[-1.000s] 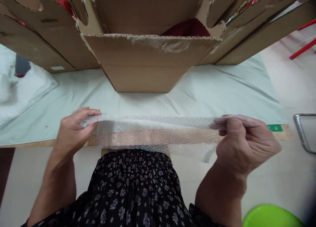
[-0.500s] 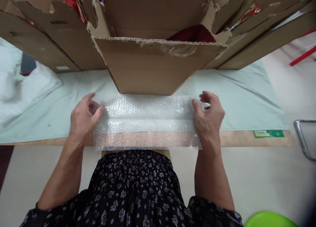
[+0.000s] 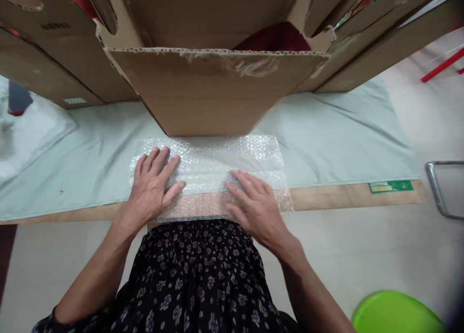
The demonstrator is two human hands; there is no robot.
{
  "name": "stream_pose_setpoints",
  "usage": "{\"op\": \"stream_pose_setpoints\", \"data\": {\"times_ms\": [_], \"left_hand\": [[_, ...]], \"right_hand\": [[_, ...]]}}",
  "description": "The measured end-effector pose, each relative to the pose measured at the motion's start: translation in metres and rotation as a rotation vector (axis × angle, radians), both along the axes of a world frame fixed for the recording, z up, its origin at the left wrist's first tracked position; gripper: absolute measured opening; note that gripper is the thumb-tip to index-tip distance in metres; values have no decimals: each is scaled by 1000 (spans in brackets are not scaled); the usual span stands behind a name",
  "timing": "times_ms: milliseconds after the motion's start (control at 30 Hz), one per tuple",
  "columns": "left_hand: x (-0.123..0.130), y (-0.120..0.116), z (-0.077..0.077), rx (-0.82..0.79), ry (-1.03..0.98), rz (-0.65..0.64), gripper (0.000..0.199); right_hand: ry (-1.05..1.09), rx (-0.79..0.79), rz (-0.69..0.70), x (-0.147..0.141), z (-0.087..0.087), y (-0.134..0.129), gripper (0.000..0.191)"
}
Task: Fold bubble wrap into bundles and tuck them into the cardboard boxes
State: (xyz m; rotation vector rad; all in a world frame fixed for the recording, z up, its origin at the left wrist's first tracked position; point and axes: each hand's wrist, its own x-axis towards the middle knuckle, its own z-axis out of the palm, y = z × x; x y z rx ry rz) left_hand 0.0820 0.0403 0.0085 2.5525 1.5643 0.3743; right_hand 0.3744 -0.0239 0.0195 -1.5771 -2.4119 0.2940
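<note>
A clear sheet of bubble wrap (image 3: 203,178) lies flat across the front edge of the table, partly over the pale green cloth (image 3: 337,144) and partly over bare wood. On its left part rests my left hand (image 3: 152,183), fingers spread, palm down. My right hand (image 3: 253,202) lies over the right part of the sheet, slightly blurred, its fingers stretched toward the left. Neither hand grips anything. Just behind the sheet stands an open cardboard box (image 3: 217,91) with dark red cloth (image 3: 277,38) inside.
More cardboard boxes (image 3: 72,57) stand left and right of the middle one. White wrapping material (image 3: 39,130) lies at the far left. A green label (image 3: 391,186) is on the wooden edge. At the right are a metal frame (image 3: 437,193) and a green round object (image 3: 397,313).
Both hands have moved inward from the sheet's side edges onto its surface, and their curled fingers have stretched out. The camera view has shifted slightly.
</note>
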Motion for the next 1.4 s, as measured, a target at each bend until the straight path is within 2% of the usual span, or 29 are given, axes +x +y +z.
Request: {"op": "stream_pose_setpoints", "data": {"times_ms": [133,233,300,433,600,733,833,933,1033,1100,1167,1233,1367,1400], "left_hand": [[-9,-1,-2,-20,3,14,58],[-9,-1,1,-36,-9,16,58],[-8,-1,1,-38,-20,9,58],[-8,0,1,-21,-82,8,55],[-10,-7,9,32,-150,-26,52],[-15,-21,19,-80,-118,-108,58],[-23,-30,28,-188,-125,-148,66],[-40,-32,40,-336,-202,-208,73],[-63,-29,54,-548,-316,-285,77],[-75,-28,61,-639,-366,-293,85],[-81,-28,63,-670,-368,-245,93],[-78,-29,61,-652,-348,-127,88],[-59,-26,49,-509,-395,226,43],[-56,-24,46,-473,-424,289,38]], "right_hand": [[5,140,-353,70,-20,-29,47],[8,291,-580,101,-21,-56,38],[41,328,-572,103,-16,-70,39],[57,255,-347,85,-10,-76,62],[21,222,-216,86,-14,-60,38],[150,208,-144,99,-9,-48,29],[320,199,-166,98,3,-44,27],[588,205,-228,88,16,-42,28],[780,256,-394,76,20,-37,22],[825,295,-542,72,18,-31,12],[847,332,-669,69,14,-23,7],[894,321,-741,68,9,-12,14],[983,219,-802,69,0,12,25],[980,205,-822,69,-2,17,27]]}}
